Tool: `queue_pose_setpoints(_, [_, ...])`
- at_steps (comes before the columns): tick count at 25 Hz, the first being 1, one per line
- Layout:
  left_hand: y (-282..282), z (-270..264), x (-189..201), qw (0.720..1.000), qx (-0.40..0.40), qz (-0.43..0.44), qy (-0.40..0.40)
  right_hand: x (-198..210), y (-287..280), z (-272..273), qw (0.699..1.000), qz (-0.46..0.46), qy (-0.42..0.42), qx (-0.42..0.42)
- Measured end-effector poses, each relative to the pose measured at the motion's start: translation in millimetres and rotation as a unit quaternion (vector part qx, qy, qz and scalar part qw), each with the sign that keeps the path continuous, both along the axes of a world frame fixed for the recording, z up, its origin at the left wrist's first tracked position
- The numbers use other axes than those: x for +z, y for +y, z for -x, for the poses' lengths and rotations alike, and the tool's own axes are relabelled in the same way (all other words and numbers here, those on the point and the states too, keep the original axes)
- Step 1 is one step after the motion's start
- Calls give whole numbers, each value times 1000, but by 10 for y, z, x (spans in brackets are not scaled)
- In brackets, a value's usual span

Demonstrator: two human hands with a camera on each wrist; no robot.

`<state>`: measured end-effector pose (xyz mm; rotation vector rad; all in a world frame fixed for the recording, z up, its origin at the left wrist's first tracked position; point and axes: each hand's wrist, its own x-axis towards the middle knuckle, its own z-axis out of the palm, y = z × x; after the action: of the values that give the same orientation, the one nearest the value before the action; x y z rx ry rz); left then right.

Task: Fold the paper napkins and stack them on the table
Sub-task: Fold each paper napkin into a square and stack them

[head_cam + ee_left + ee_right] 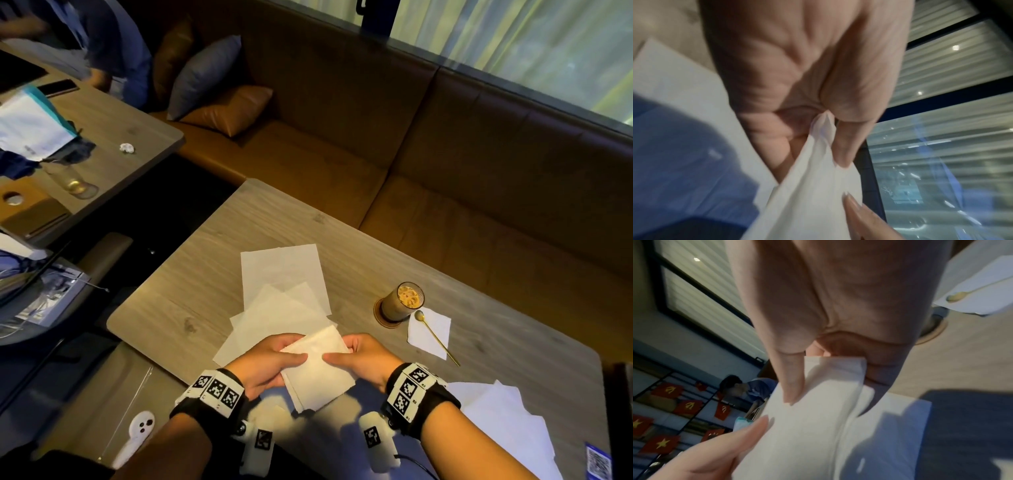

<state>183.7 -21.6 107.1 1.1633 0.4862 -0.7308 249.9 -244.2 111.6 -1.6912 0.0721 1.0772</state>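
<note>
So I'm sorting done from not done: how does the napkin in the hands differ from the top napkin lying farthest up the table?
The held napkin is folded into layers; the far napkin lies open as one flat sheet. The held napkin is lifted, pinched by the left hand and right hand; the far napkin rests untouched on the table. The held napkin looks smaller than the far napkin. Both are plain white paper.

Fingers of left hand (270,363) and right hand (363,359) hidden beneath held napkin (317,368). Sheets (507,421) right of the right wrist cut off by frame edge.
</note>
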Motion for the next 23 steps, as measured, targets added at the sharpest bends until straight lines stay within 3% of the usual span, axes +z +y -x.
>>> queue_pose_setpoints(3, [-172, 98, -228, 994, 95, 2, 49, -235, -92, 96, 992, 15, 45, -114])
queue_pose_setpoints(6, [-396, 201, -373, 991, 120, 8, 64, -417, -168, 229, 975, -1, 95, -203])
queue_pose_setpoints(8, [-506, 216, -515, 993, 91, -70, 30, -493, -259, 330, 966, -3, 126, -224])
queue_pose_setpoints(10, [-574, 153, -680, 986, 7, -161, -42, -535, -379, 409, 954, -1, 155, -255])
queue_pose_setpoints(13, [-700, 13, -825, 949, -125, -263, -123, -604, -596, 452, 940, 22, 176, -293])
queue_pose_setpoints(15, [-796, -75, -919, 943, -112, -280, -139, -652, -705, 416, 935, 34, 178, -304])
queue_pose_setpoints(18, [-906, -233, -990, 972, -37, -216, -89, -670, -775, 298, 917, 26, 174, -359])
queue_pose_setpoints(20, [-925, -274, -1088, 974, -9, -217, -68, -717, -848, 243, 899, 37, 167, -403])
queue_pose_setpoints(23, [-775, -137, -1227, 912, 6, -390, -130, -895, -1022, 266, 885, 76, 162, -429])
